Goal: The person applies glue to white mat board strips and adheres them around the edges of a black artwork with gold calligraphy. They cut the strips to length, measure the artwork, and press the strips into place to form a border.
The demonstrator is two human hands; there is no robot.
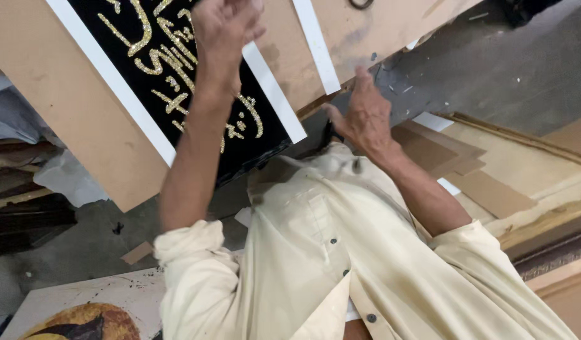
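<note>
The large brown board (pixel 70 119) leans tilted across the upper view, from 9 to 1 o'clock. On it sits a black panel with gold glitter lettering (pixel 177 69), edged by white strips (pixel 275 94). The left hand (pixel 224 31) is raised at 11 o'clock against the panel's upper part. It is motion-blurred, so I cannot tell whether it grips, presses or only brushes the surface. The right hand (pixel 366 116) is at 1 o'clock, open with fingers spread, and it appears to meet the board's lower edge just past the panel's corner. Both cream shirt sleeves (pixel 196 252) are rolled up.

On the grey floor (pixel 523 69), flat cardboard offcuts (pixel 485 189) lie at 3 o'clock. A white board with a round golden-brown picture (pixel 83 318) lies at 7 o'clock.

The risks, as I judge them:
- The board has no firm visible support, so an open palm may let it slide or tip onto the pieces below.
- A moving hand on the panel could scuff glitter loose.
- The same hand could lift a white strip.
</note>
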